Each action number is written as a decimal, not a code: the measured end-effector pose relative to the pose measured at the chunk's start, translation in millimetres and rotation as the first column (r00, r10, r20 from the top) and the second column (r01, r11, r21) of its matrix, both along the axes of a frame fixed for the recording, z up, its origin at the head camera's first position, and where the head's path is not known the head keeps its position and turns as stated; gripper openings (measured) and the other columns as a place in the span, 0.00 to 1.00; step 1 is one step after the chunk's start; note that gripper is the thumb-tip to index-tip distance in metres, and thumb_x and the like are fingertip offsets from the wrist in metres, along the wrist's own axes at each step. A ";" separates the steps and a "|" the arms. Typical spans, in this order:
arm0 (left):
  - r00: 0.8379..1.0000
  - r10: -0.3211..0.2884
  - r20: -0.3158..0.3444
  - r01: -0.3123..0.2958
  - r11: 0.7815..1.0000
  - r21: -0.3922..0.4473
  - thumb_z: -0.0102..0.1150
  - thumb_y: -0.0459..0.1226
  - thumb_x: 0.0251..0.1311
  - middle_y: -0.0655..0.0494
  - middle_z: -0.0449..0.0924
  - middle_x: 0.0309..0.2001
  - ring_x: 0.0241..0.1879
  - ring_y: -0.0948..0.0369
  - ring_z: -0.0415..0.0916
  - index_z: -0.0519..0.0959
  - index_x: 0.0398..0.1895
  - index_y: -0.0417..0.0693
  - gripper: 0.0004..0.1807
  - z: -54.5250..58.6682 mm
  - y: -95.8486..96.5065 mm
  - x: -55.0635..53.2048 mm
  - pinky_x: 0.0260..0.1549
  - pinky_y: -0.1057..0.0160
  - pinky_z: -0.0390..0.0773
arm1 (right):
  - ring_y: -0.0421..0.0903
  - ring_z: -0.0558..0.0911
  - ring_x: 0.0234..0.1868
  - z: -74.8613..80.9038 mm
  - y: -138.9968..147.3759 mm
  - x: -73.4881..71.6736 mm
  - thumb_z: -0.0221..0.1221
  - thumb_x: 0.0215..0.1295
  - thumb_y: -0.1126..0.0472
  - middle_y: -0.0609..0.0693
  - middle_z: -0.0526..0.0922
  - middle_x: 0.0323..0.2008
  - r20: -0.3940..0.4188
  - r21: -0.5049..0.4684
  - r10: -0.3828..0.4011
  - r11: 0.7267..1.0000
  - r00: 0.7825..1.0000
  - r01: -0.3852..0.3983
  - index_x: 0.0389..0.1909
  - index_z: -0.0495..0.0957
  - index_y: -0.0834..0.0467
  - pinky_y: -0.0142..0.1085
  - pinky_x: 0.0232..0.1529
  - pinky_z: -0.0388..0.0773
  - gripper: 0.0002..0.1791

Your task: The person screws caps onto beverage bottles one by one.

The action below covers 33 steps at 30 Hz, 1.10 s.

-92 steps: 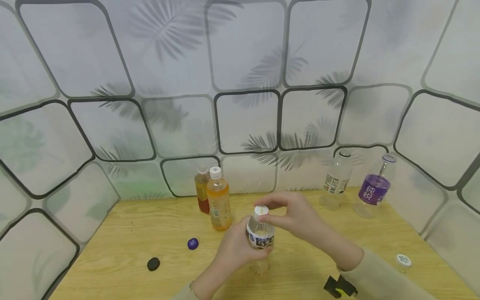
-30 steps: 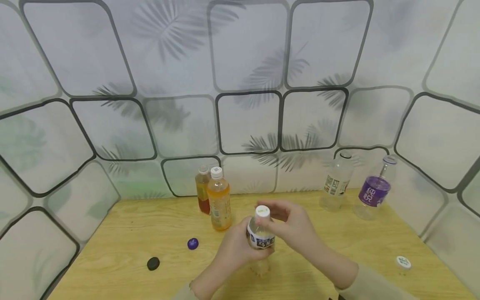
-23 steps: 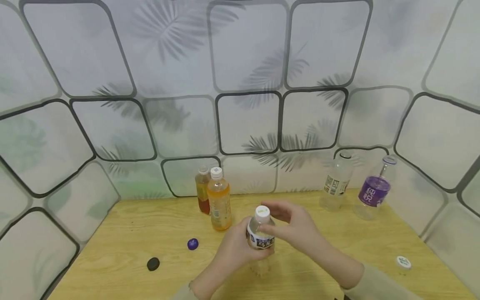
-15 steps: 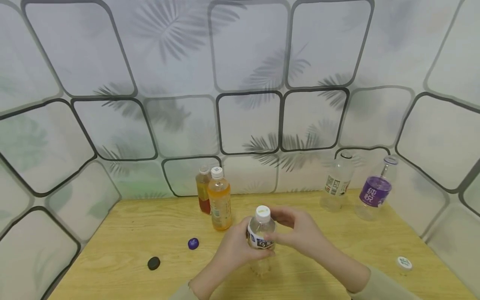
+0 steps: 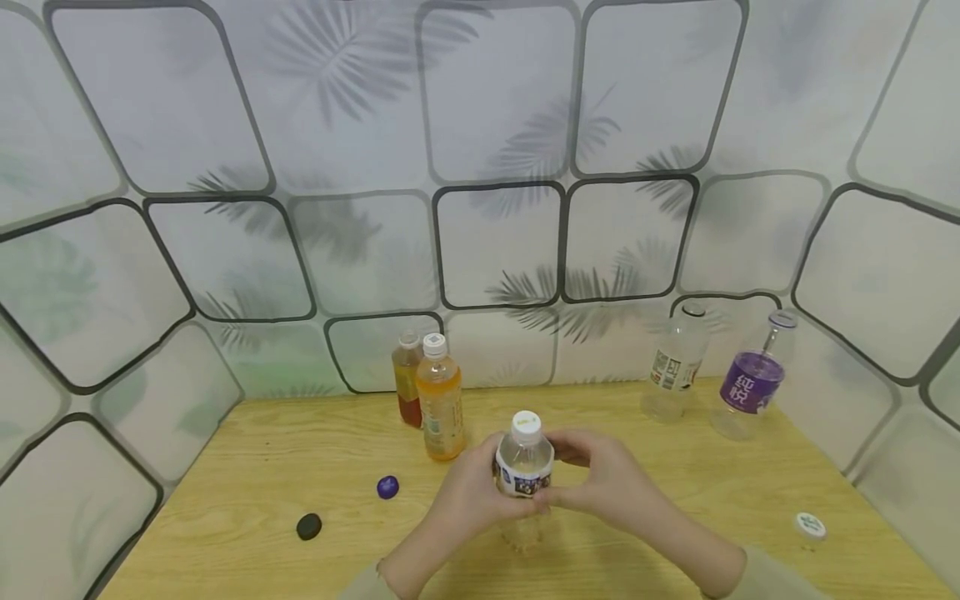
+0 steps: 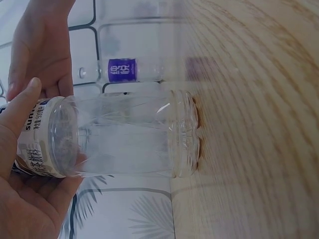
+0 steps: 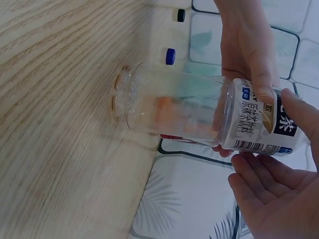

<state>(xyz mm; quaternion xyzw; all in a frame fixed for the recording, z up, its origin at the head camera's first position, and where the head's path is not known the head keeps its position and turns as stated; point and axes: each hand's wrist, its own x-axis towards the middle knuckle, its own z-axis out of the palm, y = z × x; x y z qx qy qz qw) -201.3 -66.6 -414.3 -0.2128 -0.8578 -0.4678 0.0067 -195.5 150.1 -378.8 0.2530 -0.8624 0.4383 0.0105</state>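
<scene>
A clear plastic bottle (image 5: 527,454) with a white cap (image 5: 527,423) and a white-and-dark label (image 7: 259,122) is upright at the table's middle, its base right at the wood. My left hand (image 5: 472,487) grips it round the label from the left, thumb across the front. From the right, my right hand (image 5: 603,475) holds it too. The right thumb lies on the label near the left thumb, and the right fingers reach to the bottle's far side. In the left wrist view the lower part of the bottle (image 6: 124,134) is see-through.
An orange drink bottle (image 5: 440,408) stands before a red-and-yellow one (image 5: 406,379) at the back. Back right are a clear bottle (image 5: 671,375) and a purple-labelled bottle (image 5: 750,383). Loose caps lie about: black (image 5: 308,526), purple (image 5: 387,487) and white (image 5: 810,525).
My right hand has let go of the white cap and slid down the bottle's right side to the label. The left hand has kept its grip on the bottle.
</scene>
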 end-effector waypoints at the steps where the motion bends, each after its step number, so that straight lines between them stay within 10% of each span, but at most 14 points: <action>1: 1.000 0.000 0.001 0.000 1.000 0.000 0.87 0.44 0.48 0.52 0.87 0.57 0.55 0.52 0.86 0.78 0.64 0.46 0.40 0.1 0.0 -0.1 0.54 0.60 0.85 | 0.53 0.89 0.54 -0.3 0.0 0.0 0.80 0.55 0.53 0.57 0.89 0.57 -0.003 0.005 -0.001 1.000 1.000 0.001 0.62 0.81 0.63 0.48 0.61 0.86 0.36; 33: 0.988 -0.130 0.080 0.123 0.988 0.093 0.83 0.40 0.52 0.49 0.84 0.64 0.65 0.48 0.82 0.75 0.68 0.45 0.40 3.5 -10.5 -4.0 0.66 0.44 0.81 | 0.42 0.90 0.46 -13.4 2.7 -9.4 0.81 0.52 0.54 0.57 0.91 0.50 -0.122 -0.014 0.050 0.999 0.991 -0.052 0.56 0.84 0.64 0.40 0.51 0.89 0.32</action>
